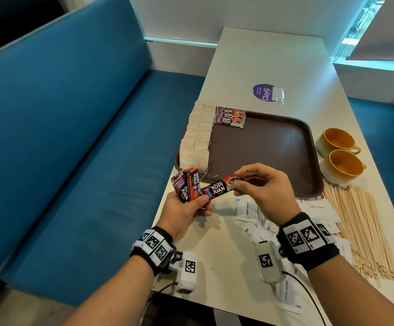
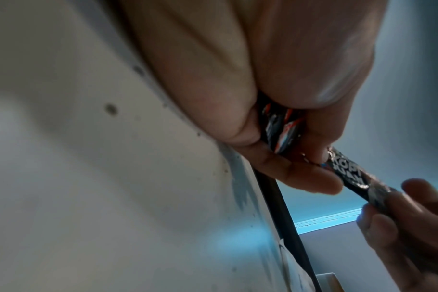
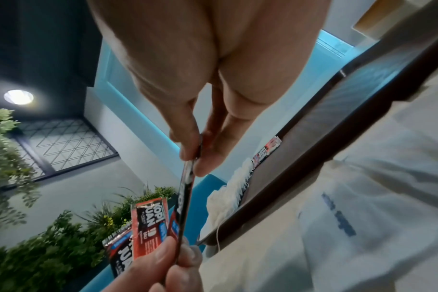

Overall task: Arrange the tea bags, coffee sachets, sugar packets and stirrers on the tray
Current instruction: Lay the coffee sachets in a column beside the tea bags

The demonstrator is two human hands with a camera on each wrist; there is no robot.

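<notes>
Left hand (image 1: 186, 209) grips a fan of coffee sachets (image 1: 185, 187) at the tray's (image 1: 285, 147) 7 o'clock corner; right hand (image 1: 265, 190) fingers (image 1: 240, 184) pinch one Kopi Juan sachet (image 1: 217, 189), its other end under the left thumb.

I'm looking over a white table (image 1: 268, 64) running out toward a white wall (image 1: 203, 15), with a blue padded bench (image 1: 73, 137) stretching along its left side. Cyan light is glowing along the window ledge (image 1: 374, 64), and a round ceiling lamp (image 3: 18, 97) is shining above leafy green plants (image 3: 38, 256).
</notes>
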